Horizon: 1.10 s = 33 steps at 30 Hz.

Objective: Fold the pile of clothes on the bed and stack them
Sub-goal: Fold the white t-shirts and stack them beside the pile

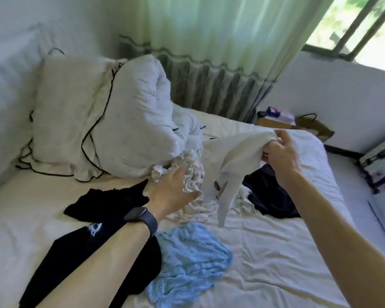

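right hand (pixel 280 152) grips white garment (pixel 228 161), hanging lengthwise, tip toward bed (pixel 276 252).

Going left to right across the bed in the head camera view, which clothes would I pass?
Black garment with a white logo → light blue knit garment → white garment held up by the right hand → dark navy garment.

a home bedroom: a bed (pixel 265 252) with pillows (pixel 71 121), curtain (pixel 209 52) and barred window (pixel 365 25).
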Each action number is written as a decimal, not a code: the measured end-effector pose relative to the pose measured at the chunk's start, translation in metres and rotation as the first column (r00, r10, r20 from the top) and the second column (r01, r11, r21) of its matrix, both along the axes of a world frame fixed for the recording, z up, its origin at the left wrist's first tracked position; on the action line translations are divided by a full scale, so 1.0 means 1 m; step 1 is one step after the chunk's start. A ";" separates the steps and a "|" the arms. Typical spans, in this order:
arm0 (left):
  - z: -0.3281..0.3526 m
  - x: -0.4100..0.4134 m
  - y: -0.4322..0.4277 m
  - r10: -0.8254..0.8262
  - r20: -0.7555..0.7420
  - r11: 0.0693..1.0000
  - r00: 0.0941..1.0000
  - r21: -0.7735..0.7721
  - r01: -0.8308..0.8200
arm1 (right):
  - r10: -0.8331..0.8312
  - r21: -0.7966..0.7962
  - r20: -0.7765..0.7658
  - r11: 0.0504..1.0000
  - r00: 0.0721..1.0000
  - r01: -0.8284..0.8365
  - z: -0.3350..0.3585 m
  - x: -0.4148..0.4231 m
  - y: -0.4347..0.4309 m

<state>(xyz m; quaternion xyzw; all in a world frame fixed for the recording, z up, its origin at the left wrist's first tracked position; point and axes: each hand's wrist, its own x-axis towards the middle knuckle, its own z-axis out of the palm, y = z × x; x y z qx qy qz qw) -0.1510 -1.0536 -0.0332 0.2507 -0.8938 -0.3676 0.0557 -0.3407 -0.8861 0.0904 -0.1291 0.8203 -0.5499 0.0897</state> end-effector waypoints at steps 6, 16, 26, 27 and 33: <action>0.119 -0.050 0.076 -0.302 -0.331 0.817 0.894 -0.573 0.065 | 0.016 -0.223 0.010 0.975 1.000 -0.013 0.086 -0.006 0.115; 0.223 -0.088 0.241 -0.119 -0.512 0.987 0.851 -0.151 0.047 | -0.033 0.094 -0.097 0.995 0.995 0.042 0.018 -0.052 0.363; 0.252 -0.111 0.384 -0.064 -0.463 0.990 0.884 -0.143 -0.003 | -0.045 0.022 -0.199 0.999 0.979 0.050 -0.010 -0.004 0.483; 0.254 -0.110 0.392 -0.068 -0.458 0.991 0.886 -0.137 0.005 | -0.045 0.011 -0.205 0.999 0.978 0.048 -0.010 0.002 0.490; 0.275 -0.110 0.417 0.044 -0.518 0.999 0.854 0.023 -0.038 | 0.040 0.050 -0.151 0.998 0.988 -0.033 -0.052 0.062 0.512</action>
